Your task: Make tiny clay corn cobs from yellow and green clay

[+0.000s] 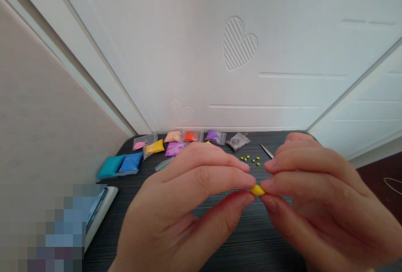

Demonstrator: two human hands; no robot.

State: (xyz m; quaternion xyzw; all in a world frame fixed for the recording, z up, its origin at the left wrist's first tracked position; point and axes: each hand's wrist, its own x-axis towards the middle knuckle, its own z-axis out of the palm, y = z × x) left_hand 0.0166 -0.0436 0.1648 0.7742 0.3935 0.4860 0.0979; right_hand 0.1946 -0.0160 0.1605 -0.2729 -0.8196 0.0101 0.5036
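A small yellow lump of modelling clay (258,190) is pinched between the fingertips of both hands, above the dark table. My left hand (188,196) grips its left end between thumb and index finger. On its right end, the thumb and index finger of my right hand (317,201) are closed. Beyond the fingers, several tiny yellow-and-green clay pieces (253,160) lie on the table. A pointed metal blade (266,150) sticks out from behind my right hand; its other end is hidden.
Bags of clay line the table's back: orange (190,137), purple (213,135), grey (238,141), yellow (155,147), pink (140,144), with teal (111,166) and blue (131,162) at left. A white-edged device (102,213) stands at the left edge. White panels (201,54) rise behind the table.
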